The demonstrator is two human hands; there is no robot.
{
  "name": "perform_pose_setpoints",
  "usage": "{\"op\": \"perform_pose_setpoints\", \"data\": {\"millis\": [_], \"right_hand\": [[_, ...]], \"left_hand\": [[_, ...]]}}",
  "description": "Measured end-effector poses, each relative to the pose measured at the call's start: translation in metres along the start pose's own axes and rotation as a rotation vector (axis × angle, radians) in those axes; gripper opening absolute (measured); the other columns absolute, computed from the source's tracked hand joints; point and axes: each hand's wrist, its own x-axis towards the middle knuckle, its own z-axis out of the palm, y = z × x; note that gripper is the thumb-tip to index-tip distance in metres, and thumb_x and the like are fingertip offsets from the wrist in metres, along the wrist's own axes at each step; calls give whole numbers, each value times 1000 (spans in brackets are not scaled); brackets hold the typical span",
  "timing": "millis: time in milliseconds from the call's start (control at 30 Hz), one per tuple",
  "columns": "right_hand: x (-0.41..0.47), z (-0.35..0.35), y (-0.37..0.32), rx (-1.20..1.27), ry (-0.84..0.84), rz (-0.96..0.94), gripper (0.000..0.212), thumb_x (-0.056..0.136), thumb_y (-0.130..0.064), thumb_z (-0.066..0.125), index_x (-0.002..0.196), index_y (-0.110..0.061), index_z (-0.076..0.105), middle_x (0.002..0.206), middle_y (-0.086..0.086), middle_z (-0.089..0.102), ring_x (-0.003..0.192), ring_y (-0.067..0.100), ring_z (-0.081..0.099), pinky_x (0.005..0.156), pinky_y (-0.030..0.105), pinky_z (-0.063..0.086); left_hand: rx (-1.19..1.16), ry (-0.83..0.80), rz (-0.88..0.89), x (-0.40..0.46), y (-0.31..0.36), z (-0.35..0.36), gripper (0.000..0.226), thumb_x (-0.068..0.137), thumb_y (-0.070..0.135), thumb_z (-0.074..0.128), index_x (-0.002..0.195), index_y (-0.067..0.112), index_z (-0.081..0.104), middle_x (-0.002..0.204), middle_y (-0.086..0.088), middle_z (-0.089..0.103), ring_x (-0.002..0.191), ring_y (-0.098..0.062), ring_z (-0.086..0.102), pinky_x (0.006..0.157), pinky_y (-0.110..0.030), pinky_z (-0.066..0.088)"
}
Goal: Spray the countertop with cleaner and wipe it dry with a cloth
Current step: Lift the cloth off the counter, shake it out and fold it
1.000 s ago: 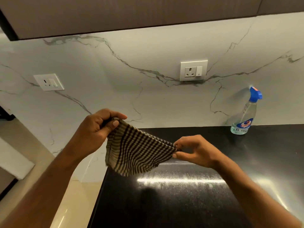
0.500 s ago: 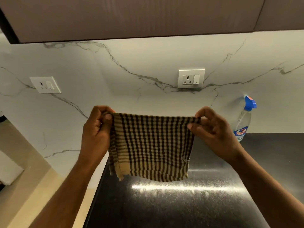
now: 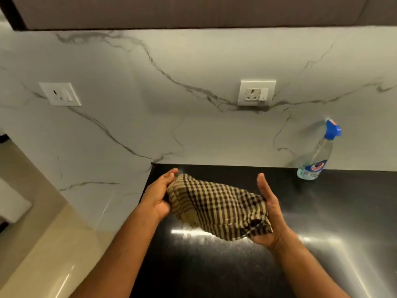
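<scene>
Items counted on and above the countertop

Two hands, one checked cloth, one spray bottle and two wall sockets are seen.

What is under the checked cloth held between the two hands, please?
Beneath the checked cloth lies the black countertop, glossy with a light streak. The part directly below the cloth is covered.

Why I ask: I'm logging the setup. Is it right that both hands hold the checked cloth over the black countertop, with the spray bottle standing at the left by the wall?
Not quite: in the head view the spray bottle stands at the right by the wall. Both hands do hold the checked cloth over the black countertop.
</scene>
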Motion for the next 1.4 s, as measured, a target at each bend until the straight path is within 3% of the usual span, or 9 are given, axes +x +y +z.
{"op": "perform_pose_setpoints", "data": {"millis": [133, 267, 400, 567, 667, 833, 1033, 1267, 1400], "right_hand": [[0, 0, -10, -132, 83, -46, 58, 82, -52, 63, 108, -2, 76, 120, 25, 70, 104, 43, 66, 97, 57, 49], [-4, 1, -13, -137, 92, -63, 41, 83, -38, 60, 90, -4, 81, 102, 22, 74, 84, 38, 72, 84, 52, 54], [-8, -9, -8, -218, 170, 2, 35, 81, -23, 58, 98, 2, 76, 101, 26, 74, 85, 39, 69, 82, 50, 51], [-16, -30, -23, -310, 225, -21, 40, 73, -11, 66, 112, -2, 66, 99, 24, 74, 89, 40, 68, 77, 49, 56], [-18, -30, -33, -322, 163, -66, 46, 67, -8, 75, 113, -6, 68, 106, 23, 75, 90, 38, 73, 77, 51, 61], [-5, -27, -51, -326, 283, -34, 54, 80, -50, 77, 111, -6, 75, 110, 20, 75, 105, 40, 70, 100, 61, 51], [4, -7, -55, -341, 291, -78, 35, 85, -12, 71, 118, -2, 69, 108, 18, 76, 98, 34, 73, 87, 48, 58], [-17, 9, -90, -545, -184, -555, 26, 75, 6, 72, 72, -18, 81, 86, 4, 74, 85, 26, 70, 70, 38, 60], [-6, 10, -99, -661, -143, -581, 51, 72, 17, 35, 58, -18, 69, 82, 8, 66, 90, 32, 57, 73, 40, 50]], "left_hand": [[-114, -175, 78, -13, 7, -16, 35, 95, 38, 60, 107, 11, 77, 112, -15, 76, 99, -29, 76, 85, -46, 62], [-97, -249, -130, -14, -45, -42, 79, 89, 64, 44, 141, 5, 53, 136, -24, 63, 121, -38, 65, 91, -48, 59], [-77, -313, -283, -20, -89, -46, 65, 83, 31, 80, 137, 4, 58, 134, -25, 64, 122, -39, 64, 101, -53, 50], [126, -346, 15, -18, -61, -40, 72, 86, 4, 66, 144, 43, 49, 109, -15, 73, 96, -30, 72, 82, -46, 58], [223, -464, 105, -25, -40, -34, 70, 86, -4, 64, 145, 32, 53, 121, -15, 69, 110, -31, 69, 88, -42, 59], [386, -542, 184, -28, -8, -25, 72, 86, -7, 61, 147, 29, 49, 128, -11, 67, 116, -29, 67, 88, -40, 60], [410, -399, 324, -29, 18, -9, 99, 87, -15, 59, 155, 49, 27, 120, -14, 65, 97, -26, 71, 84, -40, 62], [313, -314, 786, -48, 52, -6, 91, 83, 1, 64, 156, 40, 29, 63, 7, 63, 58, -3, 60, 72, -25, 61], [555, -390, 976, -42, 60, -14, 70, 89, -22, 52, 141, 25, 52, 90, 11, 77, 93, -7, 73, 84, -25, 60]]}}
